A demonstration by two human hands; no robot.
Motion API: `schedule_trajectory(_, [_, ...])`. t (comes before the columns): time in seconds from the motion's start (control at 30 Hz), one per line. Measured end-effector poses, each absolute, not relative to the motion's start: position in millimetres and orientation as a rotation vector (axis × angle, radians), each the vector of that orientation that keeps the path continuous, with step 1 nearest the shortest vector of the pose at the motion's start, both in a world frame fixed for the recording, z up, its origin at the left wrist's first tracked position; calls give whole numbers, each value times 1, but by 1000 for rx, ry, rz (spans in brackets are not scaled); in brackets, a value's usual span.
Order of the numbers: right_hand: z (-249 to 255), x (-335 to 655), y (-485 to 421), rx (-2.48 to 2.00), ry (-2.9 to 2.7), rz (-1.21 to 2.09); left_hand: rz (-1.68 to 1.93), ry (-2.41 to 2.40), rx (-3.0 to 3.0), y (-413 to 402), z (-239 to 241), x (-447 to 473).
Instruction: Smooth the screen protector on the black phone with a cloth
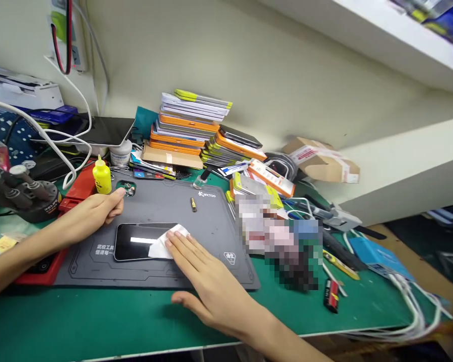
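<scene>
A smartphone (136, 246) lies screen up on a grey work mat (154, 206), with a white strip of glare across its dark glass. Over its right end is a white wipe (160, 247). My right hand (207, 281) presses flat on this wipe, fingers stretched out and thumb apart. Beyond the phone's left end, my left hand (105, 205) is closed, its fingers curled in a pinch; whether anything is inside cannot be made out. Its fingertips are beside a small green tray (130, 188) of tiny metal parts. Further right on the mat lies a small brass-coloured piece (193, 204).
A yellow squeeze bottle (102, 176) and a screwdriver stand (33, 196) are at the left. Stacked flat boxes (189, 125) line the wall. A small glass bottle (201, 180) stands near the mat's back edge. Right of the mat are a yellow cutter (342, 265) and cables (419, 311).
</scene>
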State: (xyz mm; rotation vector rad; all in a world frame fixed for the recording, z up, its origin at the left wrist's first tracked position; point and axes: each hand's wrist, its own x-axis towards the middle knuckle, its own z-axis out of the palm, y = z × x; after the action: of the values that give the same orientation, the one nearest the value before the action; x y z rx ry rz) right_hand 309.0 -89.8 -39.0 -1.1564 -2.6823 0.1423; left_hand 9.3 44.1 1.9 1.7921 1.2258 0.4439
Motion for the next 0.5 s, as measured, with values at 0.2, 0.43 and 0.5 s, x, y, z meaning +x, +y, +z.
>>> schedule_trajectory(0.2, [-35, 306, -87, -1209, -2684, 200, 445, 1231, 1794, 51, -7, 4])
schedule_trajectory(0.43, [-32, 303, -56, -1184, -2667, 211, 316, 1364, 1801, 55, -1, 4])
schedule_trajectory(0.5, [-31, 308, -60, -1131, -2677, 221, 295, 1410, 1834, 54, 5, 6])
